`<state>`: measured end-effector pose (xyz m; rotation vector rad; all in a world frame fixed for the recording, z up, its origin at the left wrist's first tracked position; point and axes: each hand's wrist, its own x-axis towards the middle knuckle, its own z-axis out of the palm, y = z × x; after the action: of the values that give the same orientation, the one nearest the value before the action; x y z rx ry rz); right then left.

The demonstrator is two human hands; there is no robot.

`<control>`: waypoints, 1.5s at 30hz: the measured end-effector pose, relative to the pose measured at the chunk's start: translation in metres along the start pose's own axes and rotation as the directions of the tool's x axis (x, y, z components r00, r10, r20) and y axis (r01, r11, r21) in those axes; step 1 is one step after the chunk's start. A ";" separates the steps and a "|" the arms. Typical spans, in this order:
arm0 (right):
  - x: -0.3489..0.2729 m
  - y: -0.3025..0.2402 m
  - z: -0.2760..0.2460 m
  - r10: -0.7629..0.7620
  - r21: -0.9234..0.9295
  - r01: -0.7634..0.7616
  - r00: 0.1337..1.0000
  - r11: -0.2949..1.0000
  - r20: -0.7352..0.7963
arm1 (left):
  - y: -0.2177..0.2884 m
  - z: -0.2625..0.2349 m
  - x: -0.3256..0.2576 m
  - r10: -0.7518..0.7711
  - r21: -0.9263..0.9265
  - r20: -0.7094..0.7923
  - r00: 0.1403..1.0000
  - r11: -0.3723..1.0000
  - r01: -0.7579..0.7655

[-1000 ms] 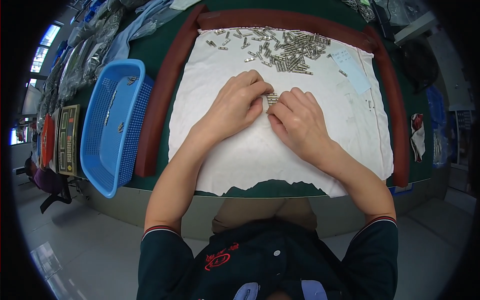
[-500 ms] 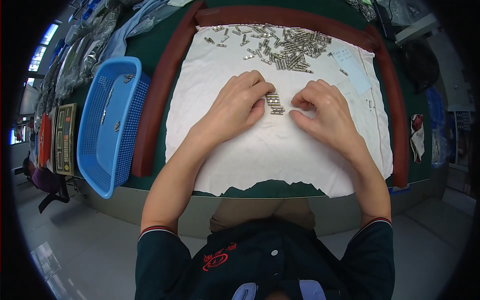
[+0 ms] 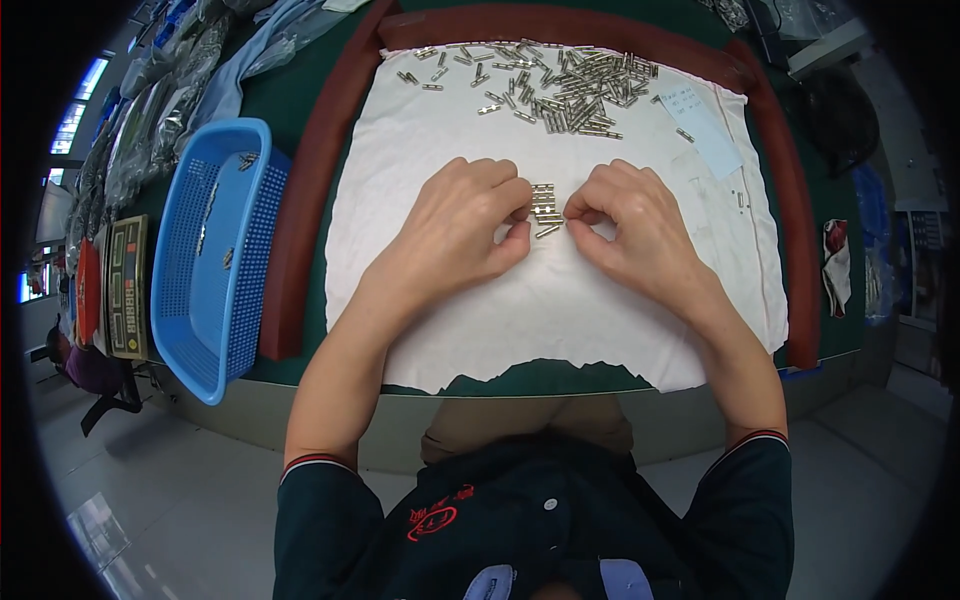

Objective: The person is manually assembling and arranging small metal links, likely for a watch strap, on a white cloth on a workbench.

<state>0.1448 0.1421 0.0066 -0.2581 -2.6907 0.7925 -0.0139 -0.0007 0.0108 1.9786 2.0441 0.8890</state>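
Observation:
A short column of small silvery metal pins (image 3: 543,200) lies side by side on the white cloth (image 3: 480,330) between my two hands. My left hand (image 3: 465,220) is curled at the column's left side, its fingertips against the pin ends. From the right, my right hand (image 3: 635,215) has thumb and forefinger drawn close together at the other ends. The nearest pin of the column lies slightly askew. Part of the column is hidden behind my left fingers. Farther back on the cloth spreads a loose heap of similar metal pins (image 3: 590,90).
A dark red raised border (image 3: 320,200) frames the cloth on three sides. Left of it stands a blue plastic basket (image 3: 205,300) with some pins inside, beside a device with a keypad (image 3: 127,290). A pale blue paper slip (image 3: 705,135) lies at the right, near a few stray pins.
My right hand has moved slightly left, up to the pins, and its finger and thumb have drawn closer. The nearest pin has turned askew, and my left fingers now sit lower along the column.

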 end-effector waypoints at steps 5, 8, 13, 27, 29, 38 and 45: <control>-0.001 0.000 0.002 -0.029 -0.006 0.029 1.000 1.000 0.006 | 0.005 -0.002 0.000 0.009 -0.037 0.079 0.997 0.999 -0.006; -0.001 -0.002 0.003 -0.032 0.002 0.032 0.999 1.000 0.006 | 0.000 0.004 -0.001 0.021 -0.040 0.048 0.999 0.999 -0.019; -0.001 -0.001 0.002 -0.036 -0.003 0.036 0.999 0.999 0.009 | 0.000 0.002 -0.002 0.024 -0.027 0.061 0.998 0.999 -0.022; -0.001 0.004 0.002 -0.076 0.003 0.076 0.997 0.997 -0.013 | 0.000 -0.004 -0.003 -0.006 -0.041 0.024 1.000 0.999 0.007; -0.001 0.004 0.003 -0.079 0.008 0.079 0.997 0.997 -0.009 | 0.000 -0.003 -0.003 0.001 -0.051 0.040 0.999 0.999 0.001; 0.000 0.004 0.003 -0.063 0.017 0.064 0.998 0.998 -0.025 | -0.001 -0.003 -0.003 -0.024 -0.044 0.009 1.000 0.999 0.024; 0.000 0.006 0.007 -0.088 -0.005 0.088 0.995 0.996 -0.039 | -0.001 -0.002 -0.003 -0.032 -0.009 0.012 0.999 0.999 0.032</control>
<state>0.1430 0.1434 -0.0023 -0.1531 -2.6463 0.7497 -0.0158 -0.0042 0.0109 1.9366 2.0557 0.8765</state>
